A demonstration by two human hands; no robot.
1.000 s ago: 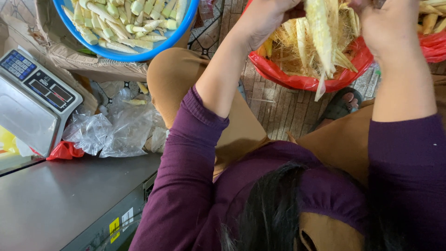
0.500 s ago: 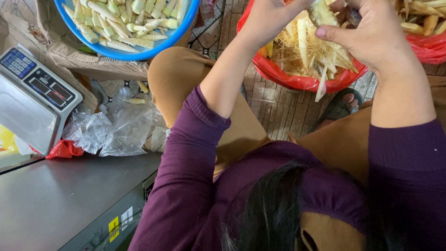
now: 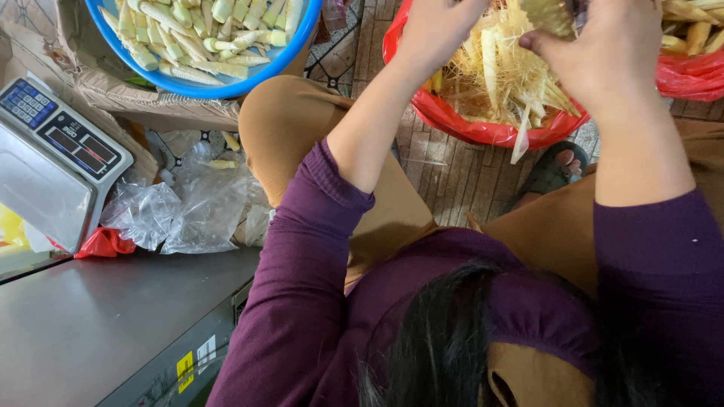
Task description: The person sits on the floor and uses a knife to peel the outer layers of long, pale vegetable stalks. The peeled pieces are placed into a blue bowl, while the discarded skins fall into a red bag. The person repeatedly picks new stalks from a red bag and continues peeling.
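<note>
Both hands are raised over a red bag-lined basin (image 3: 483, 130) full of pale husks and corn silk. My right hand (image 3: 607, 56) grips a husked ear of baby corn (image 3: 547, 15) between thumb and fingers; only the ear's lower tip shows below the top edge. My left hand (image 3: 437, 30) is just left of the ear, with its fingers cut off by the frame, so its grip is hidden. Purple sleeves cover both forearms. A loose husk strip (image 3: 522, 139) hangs over the basin's rim.
A blue basin (image 3: 226, 87) of peeled baby corn sits at the top left on cardboard. A digital scale (image 3: 56, 162) stands at the left above a grey metal surface (image 3: 113, 324). Clear plastic bags (image 3: 188, 207) lie beside my knee. A sandalled foot (image 3: 554, 169) rests on wooden slats.
The long ear that hung between my hands has moved up, mostly out of frame. My right hand has swung left over it and closed around its tip.
</note>
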